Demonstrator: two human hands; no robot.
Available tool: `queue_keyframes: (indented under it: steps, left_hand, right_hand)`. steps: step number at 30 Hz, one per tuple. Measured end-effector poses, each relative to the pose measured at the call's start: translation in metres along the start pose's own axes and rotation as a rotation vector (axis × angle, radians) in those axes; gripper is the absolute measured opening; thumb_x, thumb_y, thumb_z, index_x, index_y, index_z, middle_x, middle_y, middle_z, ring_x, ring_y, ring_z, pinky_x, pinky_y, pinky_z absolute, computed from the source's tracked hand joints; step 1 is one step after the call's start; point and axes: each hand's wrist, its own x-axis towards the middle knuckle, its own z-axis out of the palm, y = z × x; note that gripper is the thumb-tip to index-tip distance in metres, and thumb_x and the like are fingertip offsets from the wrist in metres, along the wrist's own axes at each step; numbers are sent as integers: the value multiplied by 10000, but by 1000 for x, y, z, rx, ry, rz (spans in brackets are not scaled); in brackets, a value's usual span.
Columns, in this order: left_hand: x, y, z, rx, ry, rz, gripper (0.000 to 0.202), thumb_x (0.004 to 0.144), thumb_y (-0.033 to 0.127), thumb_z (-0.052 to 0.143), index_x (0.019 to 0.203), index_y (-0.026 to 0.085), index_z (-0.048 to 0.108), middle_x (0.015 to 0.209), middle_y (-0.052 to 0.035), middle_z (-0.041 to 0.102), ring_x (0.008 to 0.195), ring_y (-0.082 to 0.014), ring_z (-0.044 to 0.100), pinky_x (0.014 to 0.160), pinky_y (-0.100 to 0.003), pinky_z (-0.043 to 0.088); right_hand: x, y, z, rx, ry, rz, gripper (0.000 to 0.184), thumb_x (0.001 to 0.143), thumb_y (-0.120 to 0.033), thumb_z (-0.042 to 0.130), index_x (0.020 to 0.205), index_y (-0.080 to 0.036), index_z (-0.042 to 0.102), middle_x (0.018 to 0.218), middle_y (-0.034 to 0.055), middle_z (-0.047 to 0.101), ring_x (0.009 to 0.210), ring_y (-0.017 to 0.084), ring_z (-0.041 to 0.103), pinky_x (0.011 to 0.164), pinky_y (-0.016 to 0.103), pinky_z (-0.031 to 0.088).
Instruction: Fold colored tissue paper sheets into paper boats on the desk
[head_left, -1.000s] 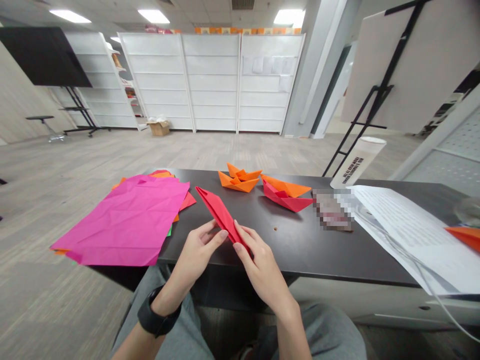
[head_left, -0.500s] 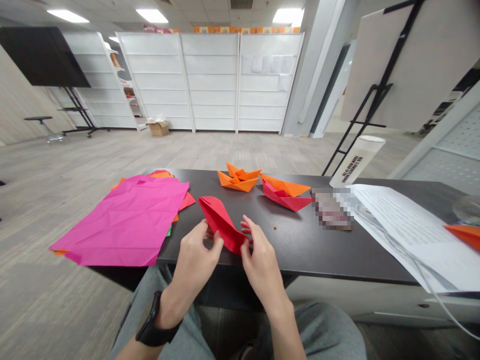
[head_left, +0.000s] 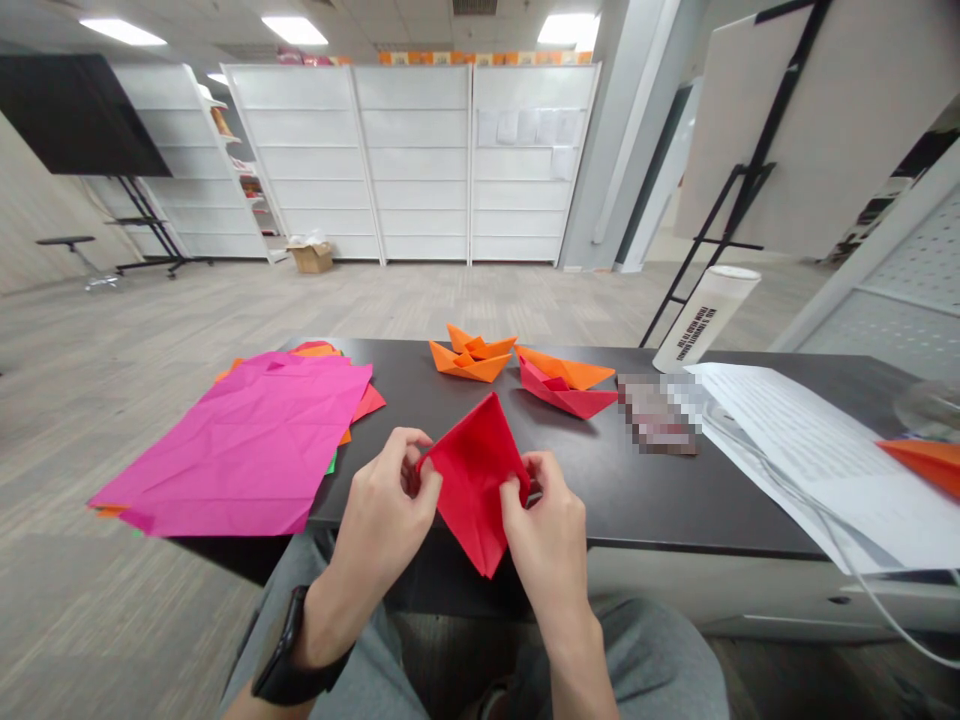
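A red sheet of folded paper (head_left: 480, 480), now diamond-shaped, is held between my two hands over the table's front edge. My left hand (head_left: 394, 495) pinches its left corner, thumb in front and fingers behind. At the right corner, my right hand (head_left: 547, 510) grips it in the same way. Beyond it on the table stand orange paper boats (head_left: 471, 360). To their right, a red paper boat (head_left: 566, 393) touches an orange one (head_left: 574, 370). The back of the folded red paper is hidden from me.
A stack of coloured paper with a magenta sheet (head_left: 247, 440) on top overhangs the dark table (head_left: 630, 500) at left. To the right are a blurred-out flat item (head_left: 660, 415), printed white pages (head_left: 795, 440), a cable, a white cylinder (head_left: 705, 320) and another orange folded paper (head_left: 926, 465).
The red paper has turned from a slanted, narrow shape into an upright diamond facing me. My right hand has shifted slightly right and now grips its right corner.
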Motion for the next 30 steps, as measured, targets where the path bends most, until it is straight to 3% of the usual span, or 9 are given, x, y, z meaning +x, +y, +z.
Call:
queue_keyframes:
  steps: [8, 11, 16, 21, 25, 30]
  left_hand:
    - [0, 0, -7, -2, -117, 89, 94, 810, 159, 486, 849, 225, 540, 632, 53, 541, 549, -127, 543, 561, -230, 416]
    - [4, -11, -6, 40, -96, 33, 86, 803, 154, 484, 799, 224, 533, 621, 54, 532, 547, -127, 532, 564, -236, 409]
    - [14, -37, 0, 54, -199, 23, 122, 796, 128, 465, 801, 221, 543, 649, 44, 542, 573, -137, 544, 563, -244, 421]
    - [21, -63, 4, 3, -246, 245, 214, 798, 66, 439, 870, 201, 589, 1057, -70, 645, 980, -197, 635, 809, -309, 528]
    - [22, -85, 2, 12, -348, 402, 326, 886, 62, 413, 1030, 200, 671, 1194, -81, 672, 1119, -202, 633, 980, -369, 509]
    - [19, -104, 1, 70, -414, 574, 421, 903, 37, 385, 1100, 204, 718, 1278, -76, 674, 1218, -192, 607, 1030, -363, 508]
  right_hand:
    - [6, 7, 4, 119, -82, -106, 193, 864, -204, 473, 1013, -208, 596, 916, 54, 688, 777, 204, 654, 692, 305, 499]
    - [12, 17, 5, 89, -102, -169, 232, 892, -182, 437, 946, -204, 661, 935, 67, 681, 855, 220, 649, 755, 329, 502]
    - [23, 34, 2, 73, -138, -208, 334, 881, -113, 425, 1017, -195, 719, 996, 75, 686, 918, 217, 650, 843, 353, 514]
    - [27, 37, 4, 54, -175, -315, 414, 917, -79, 382, 1155, -216, 692, 1158, 75, 673, 1053, 206, 636, 963, 371, 495]
    - [27, 40, 6, -55, -273, -483, 506, 894, -2, 346, 1226, -212, 665, 1378, 67, 591, 1282, 220, 535, 1071, 426, 433]
    - [25, 45, 6, -175, -409, -579, 562, 815, 73, 348, 1150, -190, 717, 1246, 57, 687, 1257, 233, 575, 1024, 456, 468]
